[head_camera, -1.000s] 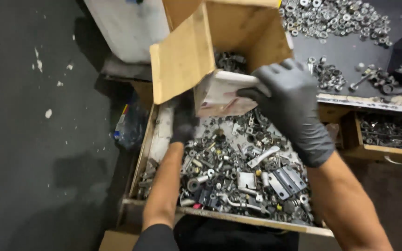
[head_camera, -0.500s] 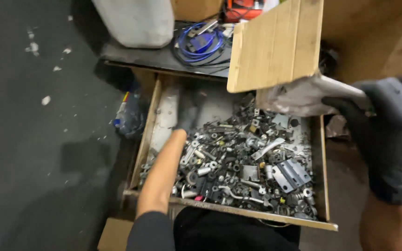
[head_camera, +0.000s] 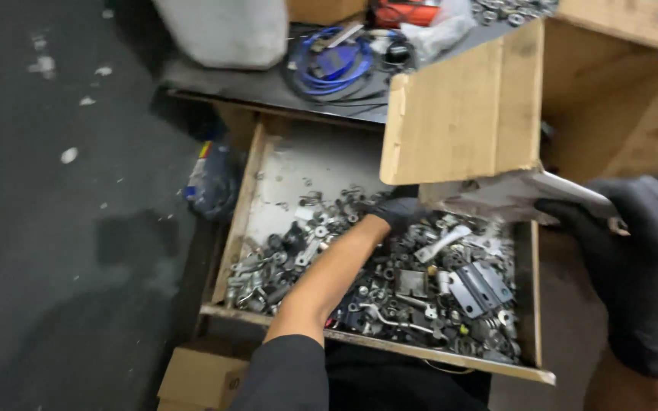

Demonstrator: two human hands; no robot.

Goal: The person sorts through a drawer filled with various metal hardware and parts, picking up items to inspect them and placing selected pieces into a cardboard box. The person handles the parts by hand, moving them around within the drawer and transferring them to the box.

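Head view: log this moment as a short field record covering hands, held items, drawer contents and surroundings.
left hand: black-gloved left hand down in the hardware, grip not visible
right hand: black-gloved right hand gripping the flap of a tilted cardboard box
drawer: open wooden drawer, its rear left floor bare
contents: mixed metal hardware, including hinges
bench: blue cable coil
floor: small cardboard box beneath the drawer front

Black, matte, close-fitting gloves are being worn on the left hand (head_camera: 399, 213) and right hand (head_camera: 643, 266), forearms are being left bare, and a dark sleeve is being worn pushed up on the left arm.
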